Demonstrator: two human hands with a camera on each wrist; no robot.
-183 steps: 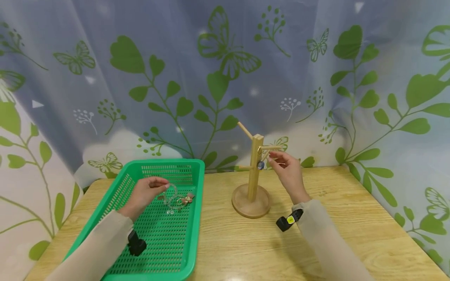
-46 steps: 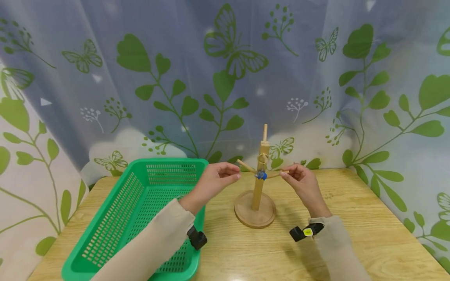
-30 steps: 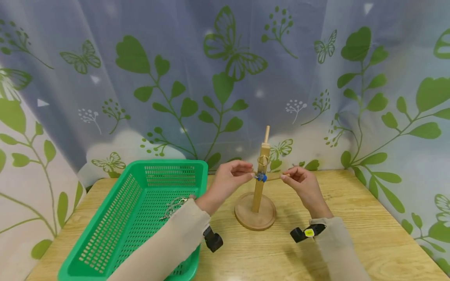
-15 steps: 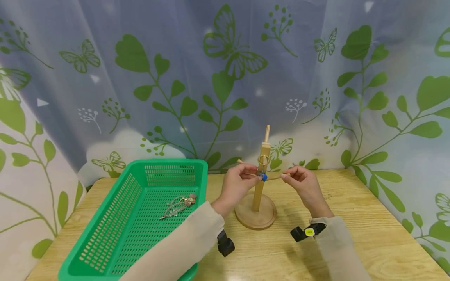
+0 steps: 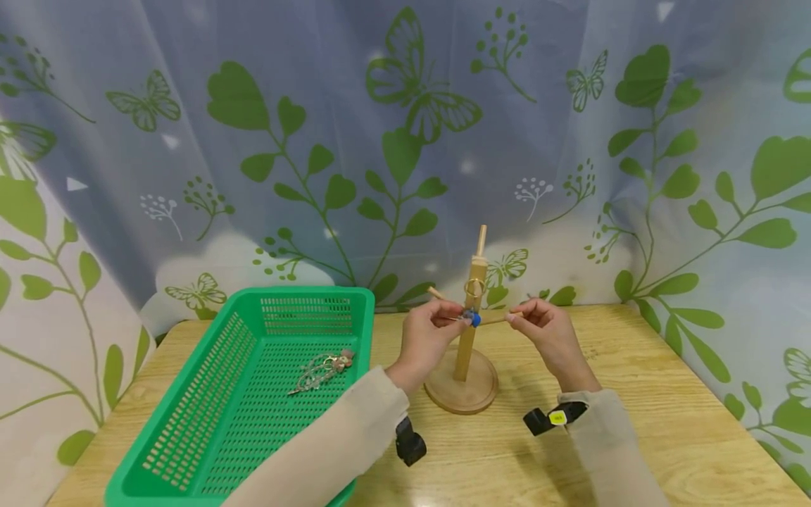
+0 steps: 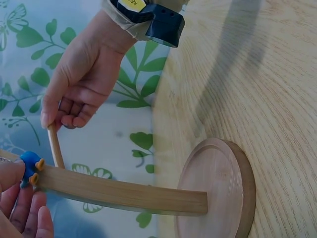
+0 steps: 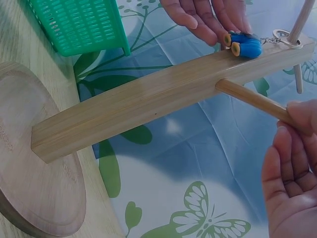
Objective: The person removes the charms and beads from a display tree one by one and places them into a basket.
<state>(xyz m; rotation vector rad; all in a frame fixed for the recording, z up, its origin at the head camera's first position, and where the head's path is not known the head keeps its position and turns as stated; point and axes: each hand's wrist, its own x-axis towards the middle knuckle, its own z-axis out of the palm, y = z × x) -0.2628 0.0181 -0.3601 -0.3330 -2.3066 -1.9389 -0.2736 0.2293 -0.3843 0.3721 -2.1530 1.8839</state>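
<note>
A small blue figure keychain (image 5: pixel 476 321) with orange feet hangs by its chain and metal ring (image 7: pixel 297 46) from a peg of the wooden stand (image 5: pixel 465 355). My left hand (image 5: pixel 426 341) pinches the figure between thumb and fingers, against the front of the post. In the left wrist view the thumb covers part of the blue figure (image 6: pixel 30 162). My right hand (image 5: pixel 550 339) pinches the tip of a wooden peg (image 7: pixel 252 99) on the stand's right side. The stand is upright on its round base (image 7: pixel 29 163).
A green plastic basket (image 5: pixel 364 338) stands left of the stand, with a bunch of clear and pinkish keychains (image 5: pixel 326 367) lying inside. Both are on a light wooden table (image 5: pixel 633 394). A patterned curtain (image 5: pixel 456 176) hangs close behind the table.
My left hand has moved right, from the basket to the blue figure, and let go of the clear loop. My right hand has gone to the peg. The stand has turned.
</note>
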